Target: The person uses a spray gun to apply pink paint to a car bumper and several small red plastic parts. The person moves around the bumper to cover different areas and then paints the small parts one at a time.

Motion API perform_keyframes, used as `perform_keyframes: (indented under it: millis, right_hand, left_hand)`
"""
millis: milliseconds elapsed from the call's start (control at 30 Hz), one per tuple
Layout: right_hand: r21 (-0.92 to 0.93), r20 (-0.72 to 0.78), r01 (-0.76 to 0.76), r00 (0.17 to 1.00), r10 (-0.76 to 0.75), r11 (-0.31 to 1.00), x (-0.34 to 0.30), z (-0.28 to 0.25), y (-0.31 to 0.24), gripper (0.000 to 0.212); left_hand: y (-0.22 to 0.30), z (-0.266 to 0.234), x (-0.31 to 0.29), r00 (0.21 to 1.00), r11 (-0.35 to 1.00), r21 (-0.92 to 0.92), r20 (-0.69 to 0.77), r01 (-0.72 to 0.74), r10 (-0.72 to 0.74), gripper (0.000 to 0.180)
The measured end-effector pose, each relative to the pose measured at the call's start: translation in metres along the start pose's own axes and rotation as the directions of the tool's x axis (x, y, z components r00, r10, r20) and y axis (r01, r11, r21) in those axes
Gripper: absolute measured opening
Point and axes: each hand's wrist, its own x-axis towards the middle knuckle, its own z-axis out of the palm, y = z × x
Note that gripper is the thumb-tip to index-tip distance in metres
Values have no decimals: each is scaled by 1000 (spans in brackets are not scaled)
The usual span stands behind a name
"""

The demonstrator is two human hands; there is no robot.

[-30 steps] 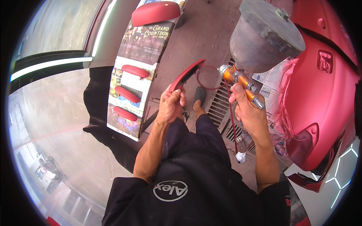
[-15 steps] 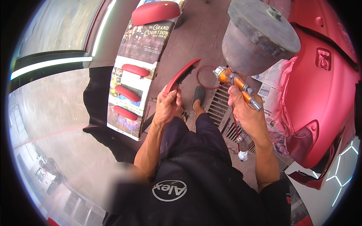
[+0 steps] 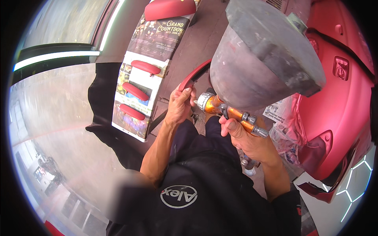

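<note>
My left hand [image 3: 179,105] is closed on the lower end of a curved red car door handle [image 3: 191,76], which slants up and away to the right. Part of its far end is behind the spray gun's cup. In my right hand [image 3: 243,137] is a paint spray gun [image 3: 232,113] with an orange body and silver fittings. On top of it sits a large grey lidded cup [image 3: 252,59], tilted to the right. The gun's nozzle points left, close beside the fingers of my left hand; the trigger is mostly hidden.
A paper-covered board [image 3: 151,47] on the left carries three red door handles [image 3: 136,91] and a larger rounded red cover [image 3: 170,9]. Red car bodywork [image 3: 334,114] stands at the right, beside newspaper [image 3: 277,112] and pinkish masking sheet. Black cloth [image 3: 104,94] hangs left of the board.
My right hand has brought the spray gun left and nearer, so its nozzle is now beside the door handle and its cup covers part of it. My left hand still holds the handle.
</note>
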Motion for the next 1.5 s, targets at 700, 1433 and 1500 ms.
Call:
perform_keyframes:
  millis: [700,1433,1500]
  right_hand:
    - [105,-40,-113,992,118,988,-19,-36,2,47]
    - [-35,-352,-168,925,145,985,28,-64,-26,50]
    - [-77,-330,-193,931,158,978,33,-67,-23,51]
  left_hand:
    - [16,-43,-30,990,840,526,28,-134,141,15]
    - [91,-26,-27,459,-499,332,875,-801,-156,41]
    - [99,-24,-26,433,-519,272,875,-810,-218,40]
